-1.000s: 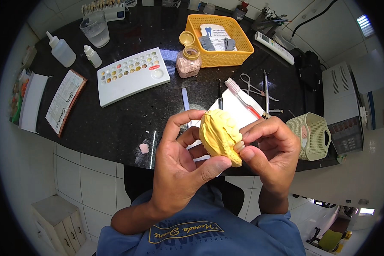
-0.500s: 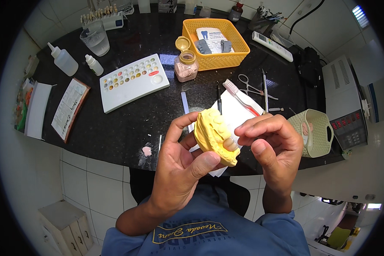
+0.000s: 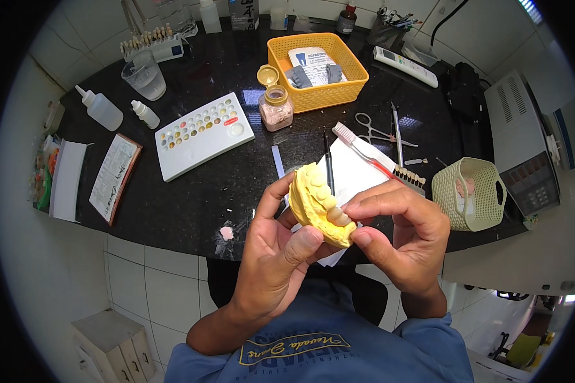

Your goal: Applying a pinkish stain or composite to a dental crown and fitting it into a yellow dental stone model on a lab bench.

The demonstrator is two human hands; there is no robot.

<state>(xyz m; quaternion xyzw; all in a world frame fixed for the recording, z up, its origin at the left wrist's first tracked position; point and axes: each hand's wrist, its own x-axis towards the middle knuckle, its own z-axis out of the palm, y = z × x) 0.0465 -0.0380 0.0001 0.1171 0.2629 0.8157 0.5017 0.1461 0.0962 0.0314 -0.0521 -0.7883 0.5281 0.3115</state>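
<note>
My left hand is wrapped round a yellow plaster dental cast, thumb along its near side and fingers behind. Tooth-coloured crowns, which look like a small dental bridge, sit at the right end of the cast's tooth row. My right hand has closed its thumb and index finger about these crowns, the index fingertip at their upper side and the thumb at the lower right edge. How firmly it grips them cannot be seen. White paper lies beneath, with a red and white toothbrush and a dark slim tool on it.
Beyond my hands stand a white palette, an open jar of pink powder and a yellow basket with grey pieces. Clamp scissors lie right of the paper, near a pale green basket. Bottles and a glass stand left.
My right thumb and index finger have moved in to the crowns and closed around them; before, they hovered just off. The view has shifted a little, and a tooth shade strip now shows beside the toothbrush.
</note>
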